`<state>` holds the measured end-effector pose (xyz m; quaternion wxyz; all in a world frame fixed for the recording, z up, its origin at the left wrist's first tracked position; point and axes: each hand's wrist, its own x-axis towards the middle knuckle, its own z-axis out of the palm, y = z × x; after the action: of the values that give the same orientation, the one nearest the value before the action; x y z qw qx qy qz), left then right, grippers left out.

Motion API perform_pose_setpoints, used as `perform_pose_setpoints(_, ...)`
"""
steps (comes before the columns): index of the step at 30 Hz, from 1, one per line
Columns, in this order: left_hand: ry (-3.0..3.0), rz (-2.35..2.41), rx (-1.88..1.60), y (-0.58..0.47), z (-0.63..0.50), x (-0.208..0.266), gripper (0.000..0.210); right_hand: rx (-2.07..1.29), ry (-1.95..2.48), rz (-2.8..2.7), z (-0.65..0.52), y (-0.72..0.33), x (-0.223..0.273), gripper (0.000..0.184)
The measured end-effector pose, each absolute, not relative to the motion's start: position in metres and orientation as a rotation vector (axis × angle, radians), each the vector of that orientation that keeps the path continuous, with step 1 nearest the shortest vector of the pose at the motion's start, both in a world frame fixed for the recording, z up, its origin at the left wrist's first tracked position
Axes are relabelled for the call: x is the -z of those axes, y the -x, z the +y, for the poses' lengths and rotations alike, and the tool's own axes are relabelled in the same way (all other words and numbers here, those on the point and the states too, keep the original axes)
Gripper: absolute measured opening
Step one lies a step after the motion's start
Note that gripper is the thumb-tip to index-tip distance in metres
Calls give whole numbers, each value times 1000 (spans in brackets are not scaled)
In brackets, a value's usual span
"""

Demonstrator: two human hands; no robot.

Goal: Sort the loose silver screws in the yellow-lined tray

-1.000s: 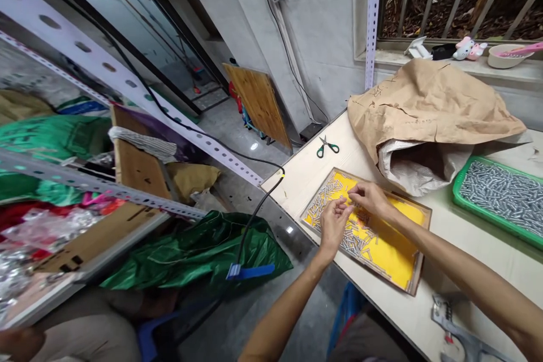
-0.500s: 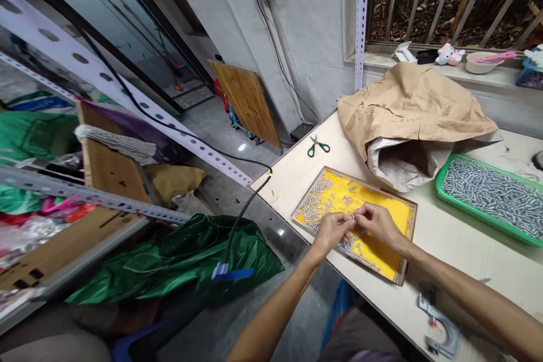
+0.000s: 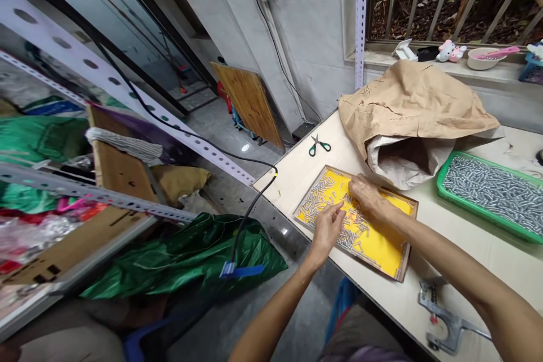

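Note:
A shallow framed tray (image 3: 394,271) with a yellow bottom lies on the table, strewn with small silvery screw-like pieces (image 3: 316,195), mostly at its left and front. Over the tray's front left part is my left hand (image 3: 326,235), thumb and forefinger close together; anything between them is too small to make out. My right hand (image 3: 368,195) reaches to the tray's far side, fingers bent down among the loose pieces, fingertips partly hidden. The two hands are apart.
A green basket (image 3: 445,195) full of similar silvery pieces stands right of the tray. Behind lies an open brown paper sack (image 3: 416,96). Scissors (image 3: 319,146) rest at the far left. A metal clamp-like tool (image 3: 449,328) lies near my right forearm. A black cable (image 3: 250,203) hangs beside the table.
My hands were together over the middle of the tray, fingertips meeting. The right has moved away to the far side; the left has shifted slightly left.

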<state>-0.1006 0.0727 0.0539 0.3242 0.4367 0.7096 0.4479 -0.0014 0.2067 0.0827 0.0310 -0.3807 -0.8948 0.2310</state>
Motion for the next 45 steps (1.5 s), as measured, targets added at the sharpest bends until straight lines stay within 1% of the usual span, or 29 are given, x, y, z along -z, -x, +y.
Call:
perform_pose_setpoints(3,-1142,1885,-1244,101,74,-55,30,-771,1189,-2682,199,-8,-79,24)
perform_pose_setpoints(4,-1159,1888,-1259,100,75,-55,29,-843,1170,-2633,195,-12,-77,25)
perform_pose_setpoints(7,-1224,1914,-1293,93,79,-54,21,-1242,1041,-2307,180,-27,-67,25)
perform_pose_setpoints(9,-1266,1933,-1302,87,79,-54,13,-1501,966,-2033,171,-36,-59,32)
perform_pose_setpoints(11,-1292,1916,-1292,82,75,-54,10,-1618,953,-1884,164,-44,-51,39)
perform_pose_setpoints(13,-1262,1850,-1261,78,69,-54,12,-1619,977,-1856,156,-50,-45,42)
perform_pose_setpoints(19,-909,1633,-1135,77,58,-51,21,-1480,1020,-1961,142,-58,-42,39)
perform_pose_setpoints(22,-876,1629,-1142,81,59,-50,26,-1430,1043,-2068,145,-58,-49,35)
perform_pose_setpoints(25,-1065,1687,-1165,82,56,-51,26,-1149,1148,-2325,156,-48,-63,28)
perform_pose_setpoints(28,-1325,1727,-1172,81,52,-52,22,-814,1379,-2569,168,-26,-78,27)
perform_pose_setpoints(30,-1405,1779,-1181,83,49,-53,22,-748,1475,-2628,174,-8,-82,26)
perform_pose_setpoints(33,-1399,1882,-1195,89,48,-55,24,-782,1520,-2616,179,12,-80,20)
perform_pose_setpoints(37,-1297,1976,-1218,97,52,-55,25,-894,1489,-2553,185,15,-73,21)
perform_pose_setpoints(43,-1130,1921,-1214,93,66,-57,18,-1226,1244,-2361,180,-10,-72,13)
perform_pose_setpoints(45,-1101,1895,-1192,90,69,-58,15,-1339,1171,-2284,176,-16,-71,14)
